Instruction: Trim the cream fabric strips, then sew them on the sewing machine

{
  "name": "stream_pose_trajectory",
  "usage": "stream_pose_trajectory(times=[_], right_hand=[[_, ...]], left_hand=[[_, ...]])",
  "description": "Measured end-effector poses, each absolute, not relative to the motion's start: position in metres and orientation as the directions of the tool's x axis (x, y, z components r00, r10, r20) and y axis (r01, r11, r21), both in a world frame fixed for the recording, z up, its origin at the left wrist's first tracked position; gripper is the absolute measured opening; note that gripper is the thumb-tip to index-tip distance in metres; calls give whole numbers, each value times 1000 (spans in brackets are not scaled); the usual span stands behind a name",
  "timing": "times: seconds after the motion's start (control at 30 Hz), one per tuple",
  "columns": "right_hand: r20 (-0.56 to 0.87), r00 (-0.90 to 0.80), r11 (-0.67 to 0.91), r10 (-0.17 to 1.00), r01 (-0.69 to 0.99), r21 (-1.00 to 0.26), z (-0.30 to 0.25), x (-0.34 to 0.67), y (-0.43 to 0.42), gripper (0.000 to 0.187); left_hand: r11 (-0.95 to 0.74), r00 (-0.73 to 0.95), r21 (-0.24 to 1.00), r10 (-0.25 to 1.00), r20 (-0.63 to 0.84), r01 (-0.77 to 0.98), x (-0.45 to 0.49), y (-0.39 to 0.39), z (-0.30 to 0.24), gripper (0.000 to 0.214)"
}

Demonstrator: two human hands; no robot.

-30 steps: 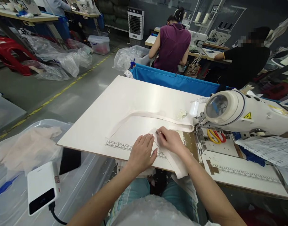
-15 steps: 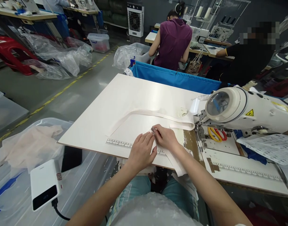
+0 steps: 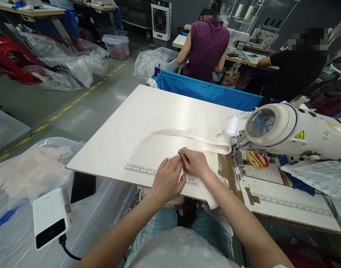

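Note:
My left hand (image 3: 169, 175) lies on the white tabletop with its fingers stretched out and close together, their tips on a pale fabric strip (image 3: 208, 195). My right hand (image 3: 195, 162) is closed in a pinch right beside the left fingertips. A small grey tip shows at its fingers; what it belongs to is hidden. The strip passes beneath my right wrist and hangs over the table's front edge. Farther back, a long pale fabric band (image 3: 184, 133) curves across the table and folds back near the sewing machine (image 3: 276, 124).
A printed ruler (image 3: 139, 169) runs along the table's front. Yellow and red-handled scissors (image 3: 255, 159) lie by the machine. At left, a plastic bin (image 3: 103, 219) bears a white power bank (image 3: 51, 217), a dark phone (image 3: 83, 186) and sheer fabric (image 3: 33, 165). Two people sit beyond a blue cloth trough (image 3: 203, 87).
The view has shifted slightly. Both hands keep nearly the same place on the strip, and the small grey tip at my right fingers has moved slightly.

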State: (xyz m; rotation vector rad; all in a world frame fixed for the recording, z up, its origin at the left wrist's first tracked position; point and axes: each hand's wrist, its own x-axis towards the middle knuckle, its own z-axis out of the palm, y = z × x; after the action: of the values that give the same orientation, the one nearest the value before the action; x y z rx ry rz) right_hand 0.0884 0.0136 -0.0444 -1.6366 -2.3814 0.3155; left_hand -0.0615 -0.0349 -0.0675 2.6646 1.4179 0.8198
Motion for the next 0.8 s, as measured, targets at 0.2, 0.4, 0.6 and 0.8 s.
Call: stream_pose_trajectory(times=[0.2, 0.4, 0.6, 0.8], right_hand=[[69, -334, 336, 940, 874, -351, -37, 100, 5, 15], [94, -260, 276, 961, 876, -397, -43, 105, -3, 17], [91, -271, 284, 958, 879, -383, -51, 98, -5, 16], [83, -272, 284, 959, 896, -342, -50, 96, -4, 16]], left_hand=[[-581, 445, 249, 781, 437, 775, -60, -35, -68, 38], [-596, 460, 257, 775, 434, 761, -62, -35, -68, 37], [-608, 471, 249, 765, 439, 754, -63, -35, -69, 36], [-617, 472, 237, 751, 462, 751, -62, -35, -68, 36]])
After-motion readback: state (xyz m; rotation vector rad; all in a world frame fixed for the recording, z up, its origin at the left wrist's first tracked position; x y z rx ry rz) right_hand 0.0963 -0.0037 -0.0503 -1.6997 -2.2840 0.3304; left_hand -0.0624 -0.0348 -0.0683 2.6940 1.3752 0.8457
